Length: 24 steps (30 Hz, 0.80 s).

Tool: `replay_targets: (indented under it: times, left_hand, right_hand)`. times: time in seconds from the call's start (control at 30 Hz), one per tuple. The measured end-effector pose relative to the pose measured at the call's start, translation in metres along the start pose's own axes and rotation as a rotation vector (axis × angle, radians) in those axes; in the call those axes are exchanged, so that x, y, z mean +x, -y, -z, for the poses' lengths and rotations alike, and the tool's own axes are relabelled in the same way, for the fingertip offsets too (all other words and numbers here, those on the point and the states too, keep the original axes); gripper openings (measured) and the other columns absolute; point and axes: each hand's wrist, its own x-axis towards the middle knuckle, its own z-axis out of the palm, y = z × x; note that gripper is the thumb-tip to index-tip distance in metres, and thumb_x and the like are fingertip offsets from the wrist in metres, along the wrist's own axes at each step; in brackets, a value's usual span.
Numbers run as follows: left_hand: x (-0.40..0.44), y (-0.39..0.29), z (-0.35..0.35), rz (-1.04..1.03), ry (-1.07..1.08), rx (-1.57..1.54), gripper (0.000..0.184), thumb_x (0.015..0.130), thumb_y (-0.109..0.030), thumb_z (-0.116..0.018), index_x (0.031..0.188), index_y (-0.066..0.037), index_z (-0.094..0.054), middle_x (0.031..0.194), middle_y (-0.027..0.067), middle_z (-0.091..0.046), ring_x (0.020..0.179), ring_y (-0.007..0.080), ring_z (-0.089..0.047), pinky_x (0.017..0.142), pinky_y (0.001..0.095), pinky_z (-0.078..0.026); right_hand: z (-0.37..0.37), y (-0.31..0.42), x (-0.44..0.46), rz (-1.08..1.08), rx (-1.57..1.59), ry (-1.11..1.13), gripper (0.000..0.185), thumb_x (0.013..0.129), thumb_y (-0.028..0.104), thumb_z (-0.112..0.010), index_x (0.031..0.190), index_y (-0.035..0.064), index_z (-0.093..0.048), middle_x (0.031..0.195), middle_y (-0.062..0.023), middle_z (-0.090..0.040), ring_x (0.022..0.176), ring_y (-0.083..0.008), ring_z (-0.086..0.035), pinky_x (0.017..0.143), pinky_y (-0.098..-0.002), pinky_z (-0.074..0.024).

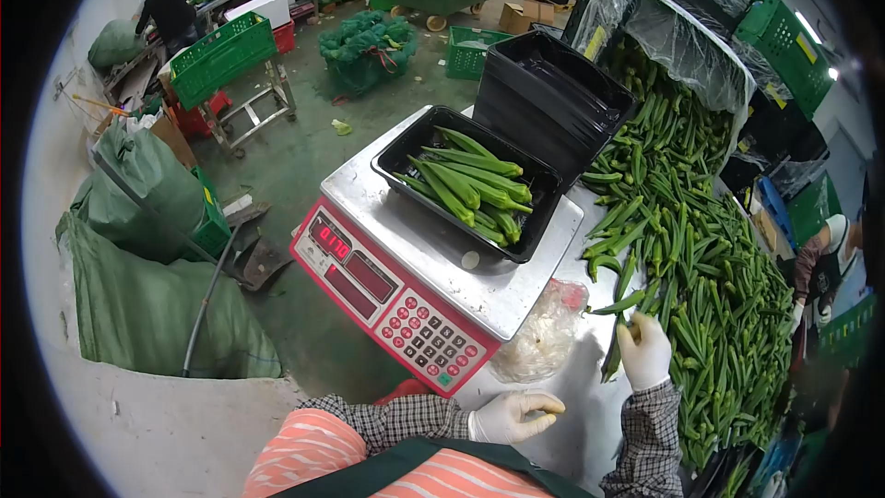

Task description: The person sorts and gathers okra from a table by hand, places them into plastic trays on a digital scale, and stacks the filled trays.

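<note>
My left hand (516, 416), in a white glove, hovers by the near edge of the metal table with its fingers loosely stretched out and nothing in them. At the pile's left edge, my right hand (648, 355), also gloved, has thumb and forefinger pinched around an okra pod (635, 332), mostly hidden by the fingers. Loose okra (710, 286) covers the table's right side. Several okra pods (470, 183) lie in a black plastic tray (392, 166) on the steel pan of a red digital scale (392, 300), whose display appears to read 0.170.
Nested black trays (544, 101) stand behind the scale. A clear plastic bag (539, 337) lies beside it. A lined crate (682, 28) spills okra onto the table (562, 424). Green sacks (157, 295) stand at left. Co-workers (168, 9) are in the background and at far right.
</note>
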Motion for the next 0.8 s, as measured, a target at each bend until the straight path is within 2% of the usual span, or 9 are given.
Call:
replay_targets:
  times: [0.07,0.13,0.27,0.37,0.43,0.5,0.63,0.73,0.8]
  left_hand:
    - [0.001,-0.001,0.002,-0.042,0.006,0.06,0.023,0.087,-0.008,-0.057,0.109,-0.001,-0.059,0.108,0.0098,-0.059,0.101,0.0197,-0.057,0.088,0.0298,-0.045]
    - [0.002,-0.003,0.003,-0.062,0.002,0.106,0.024,0.087,-0.009,-0.057,0.108,0.0,-0.059,0.107,0.0102,-0.06,0.101,0.0204,-0.057,0.087,0.0303,-0.045]
    - [0.001,-0.004,0.003,-0.07,-0.022,0.146,0.024,0.086,-0.01,-0.057,0.108,0.0,-0.06,0.101,0.0107,-0.062,0.097,0.021,-0.059,0.085,0.0307,-0.046]
    - [0.0,-0.006,0.002,-0.016,-0.023,0.109,0.025,0.086,-0.01,-0.056,0.108,0.001,-0.06,0.097,0.0109,-0.063,0.095,0.021,-0.06,0.083,0.0306,-0.046]
    - [0.0,-0.009,0.001,0.025,-0.027,0.074,0.024,0.086,-0.011,-0.057,0.106,0.0,-0.06,0.097,0.0114,-0.064,0.094,0.0208,-0.06,0.082,0.0302,-0.046]
    - [0.0,-0.011,0.0,0.046,-0.043,0.043,0.021,0.086,-0.012,-0.057,0.103,0.0,-0.06,0.097,0.0122,-0.063,0.093,0.0202,-0.061,0.081,0.0295,-0.047]
    - [-0.002,-0.004,-0.001,-0.017,-0.062,0.07,0.022,0.086,-0.013,-0.057,0.103,0.0,-0.06,0.097,0.0126,-0.063,0.092,0.0218,-0.061,0.082,0.0308,-0.047]
    - [0.0,-0.001,0.005,-0.112,-0.034,0.163,0.022,0.088,-0.013,-0.056,0.106,0.0,-0.06,0.101,0.0111,-0.062,0.095,0.0215,-0.059,0.085,0.0312,-0.045]
    - [-0.001,0.001,0.004,-0.092,-0.021,0.136,0.021,0.088,-0.012,-0.056,0.105,0.0,-0.06,0.103,0.0109,-0.061,0.097,0.0212,-0.058,0.086,0.0309,-0.045]
  right_hand:
    - [0.011,0.036,0.019,0.175,0.151,-0.016,0.023,0.076,0.003,-0.065,0.098,-0.0003,-0.063,0.079,-0.0094,-0.058,0.064,-0.0156,-0.056,0.06,-0.0255,-0.0452]
    - [0.021,0.084,0.041,0.235,0.363,0.037,0.022,0.078,0.009,-0.065,0.099,0.0031,-0.063,0.081,-0.0109,-0.058,0.067,-0.0222,-0.059,0.062,-0.0279,-0.048]
    - [0.019,0.169,0.088,0.543,0.432,0.042,0.019,0.078,0.009,-0.065,0.097,0.0048,-0.064,0.084,-0.0091,-0.059,0.071,-0.0234,-0.06,0.063,-0.0295,-0.0489]
    - [-0.005,0.222,0.118,0.621,0.186,0.117,0.026,0.081,0.03,-0.061,0.091,0.0062,-0.065,0.092,-0.0124,-0.059,0.086,-0.0279,-0.06,0.074,-0.0378,-0.0493]
    - [-0.017,0.248,0.13,0.62,-0.143,0.218,0.034,0.079,0.037,-0.062,0.087,0.0045,-0.066,0.092,-0.0128,-0.059,0.088,-0.0273,-0.059,0.072,-0.0394,-0.0492]
    - [-0.025,0.251,0.137,0.652,-0.138,0.166,0.03,0.078,0.035,-0.062,0.084,0.0054,-0.066,0.088,-0.0122,-0.059,0.086,-0.0275,-0.06,0.071,-0.0395,-0.0493]
    - [0.003,0.212,0.131,0.545,0.379,0.014,0.019,0.079,0.022,-0.06,0.079,0.0033,-0.063,0.08,-0.0119,-0.058,0.079,-0.029,-0.059,0.071,-0.038,-0.0476]
    - [0.054,0.148,0.089,0.309,0.612,0.106,0.01,0.081,0.008,-0.062,0.088,0.0004,-0.061,0.081,-0.0068,-0.058,0.074,-0.0136,-0.057,0.067,-0.0258,-0.0457]
    - [0.084,0.088,0.042,0.146,0.673,0.109,0.006,0.08,-0.001,-0.058,0.086,-0.0016,-0.059,0.079,-0.0047,-0.055,0.069,-0.0102,-0.052,0.062,-0.0227,-0.0417]
